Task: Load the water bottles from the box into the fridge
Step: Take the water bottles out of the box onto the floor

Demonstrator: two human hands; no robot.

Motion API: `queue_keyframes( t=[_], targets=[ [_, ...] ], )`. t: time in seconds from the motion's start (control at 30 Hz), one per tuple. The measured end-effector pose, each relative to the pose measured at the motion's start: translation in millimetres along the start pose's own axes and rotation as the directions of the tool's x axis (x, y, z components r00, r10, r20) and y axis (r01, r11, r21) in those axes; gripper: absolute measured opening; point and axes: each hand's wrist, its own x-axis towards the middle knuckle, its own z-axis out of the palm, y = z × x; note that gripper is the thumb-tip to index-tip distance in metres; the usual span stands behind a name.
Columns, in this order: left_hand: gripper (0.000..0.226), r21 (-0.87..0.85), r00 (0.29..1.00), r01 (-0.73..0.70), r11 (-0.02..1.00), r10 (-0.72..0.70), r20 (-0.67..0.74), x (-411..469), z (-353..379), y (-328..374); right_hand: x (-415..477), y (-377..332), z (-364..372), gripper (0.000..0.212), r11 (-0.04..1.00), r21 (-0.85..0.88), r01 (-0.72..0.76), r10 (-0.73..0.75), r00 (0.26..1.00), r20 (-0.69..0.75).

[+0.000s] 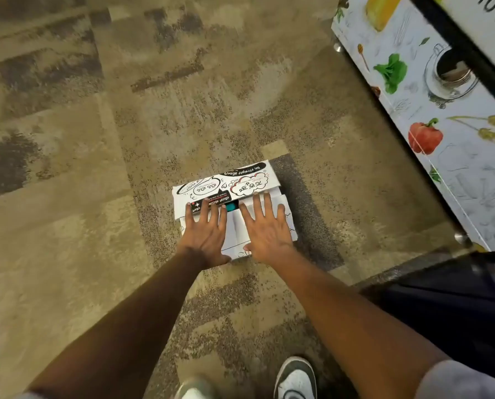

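A white cardboard box (234, 180) printed with black speech bubbles lies on the carpet in the middle of the head view. Both of my hands rest flat on its top flaps, fingers spread. My left hand (204, 234) presses the left flap, my right hand (266, 231) the right flap. Through the gap between the flaps a teal bottle cap (230, 207) shows. The rest of the bottles are hidden inside. The fridge (430, 110), covered in vegetable pictures, stands at the right with its door closed.
Patterned beige and grey carpet (96, 168) stretches to the left and behind the box. My white shoes (295, 381) stand at the bottom edge. A dark surface (456, 298) sits at the lower right, beside the fridge.
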Motion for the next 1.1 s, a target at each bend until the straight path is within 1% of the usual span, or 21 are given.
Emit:
queue_keyframes(
  t=[0.03,0.1,0.17,0.27,0.33,0.4,0.47,0.6,0.7,0.77,0.83,0.87,0.93,1.0,1.03,1.07,1.1],
  targets=[
    [0.124,0.011,1.000,0.010,1.000,-0.010,0.006,3,4,3,3,0,5,0.106,1.000,-0.016,-0.006,0.006,1.000,-0.005],
    [0.123,0.004,0.999,0.004,1.000,-0.004,-0.051,11,16,9,10,2,15,0.108,0.999,-0.033,-0.014,0.013,0.999,-0.031],
    [0.124,0.005,0.990,-0.012,1.000,0.013,-0.137,18,32,11,18,4,27,0.108,0.999,-0.032,0.003,-0.005,0.998,-0.069],
    [0.132,0.019,0.969,-0.028,0.999,0.032,-0.244,26,50,6,23,4,42,0.102,1.000,-0.004,0.008,-0.009,0.989,-0.146],
    [0.132,-0.003,0.936,-0.063,0.998,0.059,-0.347,25,63,0,27,1,48,0.100,1.000,0.020,0.009,-0.005,0.982,-0.190],
    [0.130,-0.003,0.886,-0.122,0.992,0.108,-0.450,25,73,-2,28,-1,53,0.101,1.000,0.005,0.006,-0.004,0.968,-0.252],
    [0.130,0.006,0.856,-0.143,0.990,0.127,-0.502,26,79,-4,27,-3,56,0.102,0.999,-0.031,0.008,-0.017,0.955,-0.296],
    [0.128,0.043,0.804,-0.174,0.984,0.167,-0.571,27,82,-7,20,1,57,0.107,0.993,-0.121,-0.007,-0.041,0.919,-0.391],
    [0.128,0.133,0.795,-0.141,0.981,0.192,-0.575,15,75,-3,9,2,53,0.105,0.975,-0.222,0.000,-0.106,0.879,-0.464],
    [0.127,0.216,0.799,-0.104,0.971,0.211,-0.563,1,67,1,-3,-1,45,0.097,0.950,-0.314,0.002,-0.159,0.864,-0.477],
    [0.117,0.256,0.778,-0.094,0.962,0.231,-0.583,-14,65,7,-18,-3,41,0.084,0.922,-0.387,0.007,-0.212,0.846,-0.490],
    [0.106,0.253,0.754,-0.095,0.963,0.236,-0.613,-22,63,11,-26,-4,39,0.077,0.910,-0.415,0.009,-0.236,0.834,-0.499],
    [0.081,0.182,0.723,-0.107,0.977,0.203,-0.661,-43,60,18,-41,-2,39,0.063,0.900,-0.436,0.029,-0.277,0.809,-0.519],
    [0.055,0.067,0.704,-0.111,0.992,0.126,-0.699,-62,61,24,-52,-1,44,0.047,0.901,-0.429,0.056,-0.311,0.775,-0.551],
    [0.044,0.010,0.713,-0.126,0.992,0.097,-0.695,-71,62,26,-57,-1,47,0.037,0.899,-0.431,0.084,-0.334,0.768,-0.547],
    [0.040,-0.040,0.734,-0.147,0.988,0.082,-0.674,-78,61,29,-62,-2,53,0.028,0.893,-0.436,0.114,-0.359,0.765,-0.535],
    [0.042,-0.088,0.774,-0.161,0.983,0.070,-0.629,-82,59,30,-67,-4,57,0.021,0.889,-0.437,0.137,-0.375,0.766,-0.522]
  ],
)
